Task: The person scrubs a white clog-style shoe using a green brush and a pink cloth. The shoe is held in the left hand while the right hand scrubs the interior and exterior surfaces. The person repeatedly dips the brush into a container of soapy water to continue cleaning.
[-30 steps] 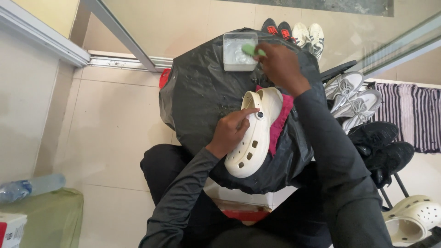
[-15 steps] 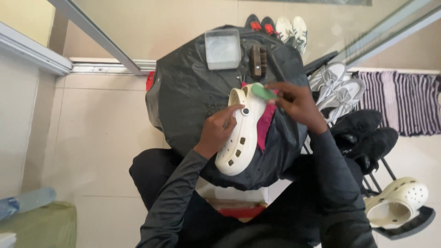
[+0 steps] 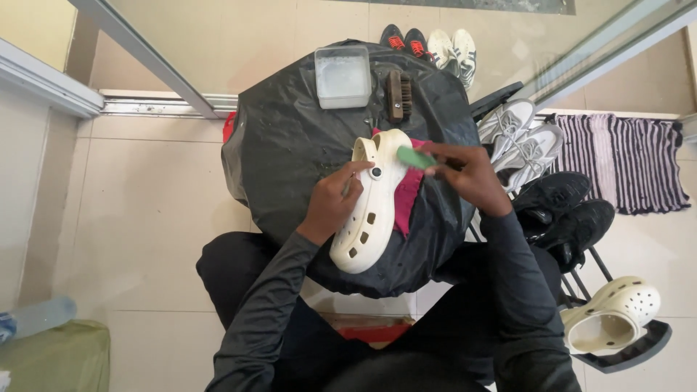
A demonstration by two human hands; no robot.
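A: Tiled floor (image 3: 145, 218), round worktop (image 3: 290, 145) under black plastic. Cream clog (image 3: 367, 218) at near edge, on pink cloth (image 3: 408, 199).
B: Left hand (image 3: 334, 199) fingers clamp its side; right hand (image 3: 465, 174) pinches green scrubber (image 3: 415, 157). Best scrub short, clog braced.

Surface (image 3: 290, 145) draped in black plastic sheeting, bearing a square translucent tub (image 3: 342, 76) at its far edge and a wooden scrub brush (image 3: 397, 96) just beside the tub. Beyond the far edge, on the tiled floor (image 3: 145, 210): 1 pair of dark shoes with red laces (image 3: 404, 40) and 1 pair of white sneakers (image 3: 454, 48). At right, a shoe rack (image 3: 581, 254) carries grey-white sneakers (image 3: 519, 138), black shoes (image 3: 566, 210) and a cream clog (image 3: 613, 316). A striped mat (image 3: 624, 160) lies past the rack. A plastic bottle (image 3: 40, 316) lies at lower left.
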